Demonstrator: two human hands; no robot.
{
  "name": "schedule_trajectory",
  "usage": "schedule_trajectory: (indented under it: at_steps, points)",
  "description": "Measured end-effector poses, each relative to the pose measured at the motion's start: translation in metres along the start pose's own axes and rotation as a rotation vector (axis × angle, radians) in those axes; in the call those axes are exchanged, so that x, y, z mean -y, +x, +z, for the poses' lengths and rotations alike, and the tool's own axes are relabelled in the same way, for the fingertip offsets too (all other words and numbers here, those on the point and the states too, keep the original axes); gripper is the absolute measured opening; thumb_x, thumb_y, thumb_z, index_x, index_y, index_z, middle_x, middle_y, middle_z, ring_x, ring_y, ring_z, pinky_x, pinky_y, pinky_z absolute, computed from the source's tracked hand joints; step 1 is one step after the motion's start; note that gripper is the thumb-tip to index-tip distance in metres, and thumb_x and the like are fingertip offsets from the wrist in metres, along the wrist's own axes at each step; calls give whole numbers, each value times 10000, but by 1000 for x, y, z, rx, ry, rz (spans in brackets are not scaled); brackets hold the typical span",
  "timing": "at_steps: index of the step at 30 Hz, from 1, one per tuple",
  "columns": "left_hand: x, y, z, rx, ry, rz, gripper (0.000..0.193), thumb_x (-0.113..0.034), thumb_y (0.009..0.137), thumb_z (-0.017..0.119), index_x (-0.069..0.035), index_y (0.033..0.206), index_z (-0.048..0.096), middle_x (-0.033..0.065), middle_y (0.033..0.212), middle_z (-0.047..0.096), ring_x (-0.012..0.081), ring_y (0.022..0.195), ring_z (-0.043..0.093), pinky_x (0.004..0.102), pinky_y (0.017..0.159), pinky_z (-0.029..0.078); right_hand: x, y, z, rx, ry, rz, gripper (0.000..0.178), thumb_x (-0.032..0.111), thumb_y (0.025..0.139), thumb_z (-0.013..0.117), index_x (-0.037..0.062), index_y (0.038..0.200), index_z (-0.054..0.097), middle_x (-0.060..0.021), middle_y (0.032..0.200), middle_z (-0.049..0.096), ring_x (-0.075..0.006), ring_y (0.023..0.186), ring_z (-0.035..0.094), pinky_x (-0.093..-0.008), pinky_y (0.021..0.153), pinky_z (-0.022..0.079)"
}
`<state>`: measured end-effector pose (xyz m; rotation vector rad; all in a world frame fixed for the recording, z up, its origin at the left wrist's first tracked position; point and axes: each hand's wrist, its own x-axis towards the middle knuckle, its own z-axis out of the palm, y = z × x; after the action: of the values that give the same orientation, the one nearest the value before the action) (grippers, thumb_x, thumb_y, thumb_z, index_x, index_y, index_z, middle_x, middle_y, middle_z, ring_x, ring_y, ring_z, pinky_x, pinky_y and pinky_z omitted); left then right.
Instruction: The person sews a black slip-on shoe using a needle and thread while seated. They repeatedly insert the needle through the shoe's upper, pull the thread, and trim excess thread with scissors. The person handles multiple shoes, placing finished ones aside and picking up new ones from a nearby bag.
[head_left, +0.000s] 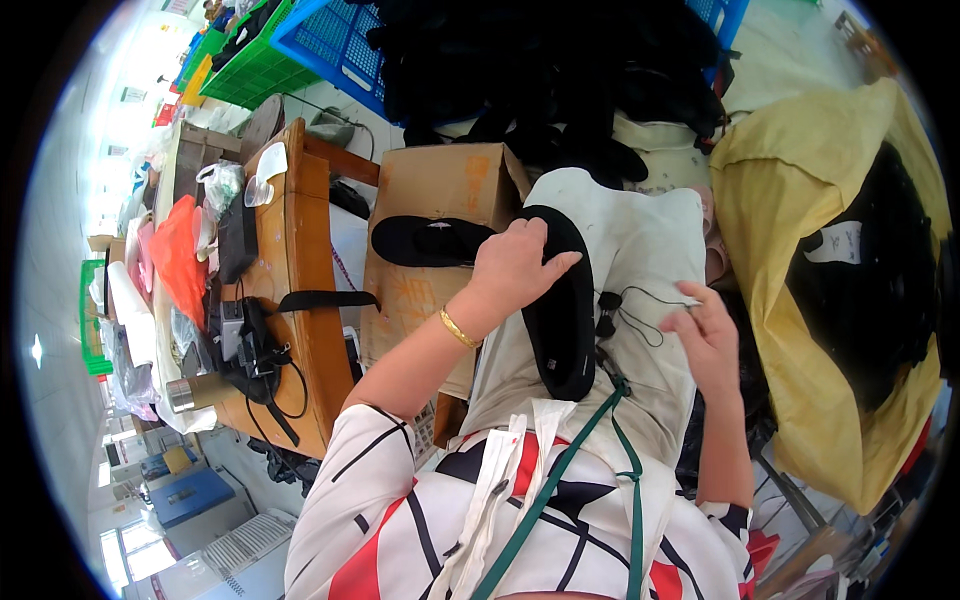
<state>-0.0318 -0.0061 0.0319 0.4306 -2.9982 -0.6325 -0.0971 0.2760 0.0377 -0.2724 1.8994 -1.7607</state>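
Note:
A black shoe (562, 330) lies lengthwise on my lap over a white cloth (640, 215), its opening facing up. My left hand (515, 262) grips its upper part, with the thumb stretched across the opening. To the right, my right hand (708, 335) is raised above the cloth with its fingers pinched. A thin black thread (645, 325) loops across the cloth to those fingertips; any needle is too small to make out. Beside the shoe lies a small dark object (607, 312) whose kind I cannot tell. A second black shoe (425, 242) rests on a cardboard box (440, 175).
A wooden table (325, 350) stands at the left, with a black strap and bags on it. Ahead is a blue crate (330, 50) heaped with black items. A yellow sack (775, 190) of black items stands at the right. Green cords (560, 470) hang over my front.

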Motion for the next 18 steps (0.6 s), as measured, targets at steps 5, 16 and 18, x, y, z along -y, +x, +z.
schedule_trajectory:
  at_steps: [5, 16, 18]
  points:
    - [9, 3, -2, -38, -138, -8, 511, -502, 858, 667, -15, 769, 542, 162, 779, 613, 368, 722, 626, 426, 628, 505, -7, 30, 59, 106, 255, 116, 126, 154, 979, 594, 45, 1036, 619, -5, 728, 627, -71, 654, 595, -209, 595, 472]
    - [9, 9, -5, 27, -81, -35, 448, -430, 844, 706, 5, 829, 598, 159, 771, 628, 332, 708, 633, 403, 632, 508, -3, 43, 89, 139, 303, 184, 130, 193, 1000, 552, 78, 1019, 611, 33, 623, 541, -37, 531, 487, -208, 493, 390]
    - [14, 3, -4, -30, -150, -25, 369, -334, 859, 725, 22, 856, 626, 107, 761, 643, 252, 666, 641, 351, 614, 507, 0, 42, 96, 179, 236, 167, 126, 174, 991, 547, 66, 1020, 606, 22, 633, 558, -48, 538, 503, -222, 503, 403]
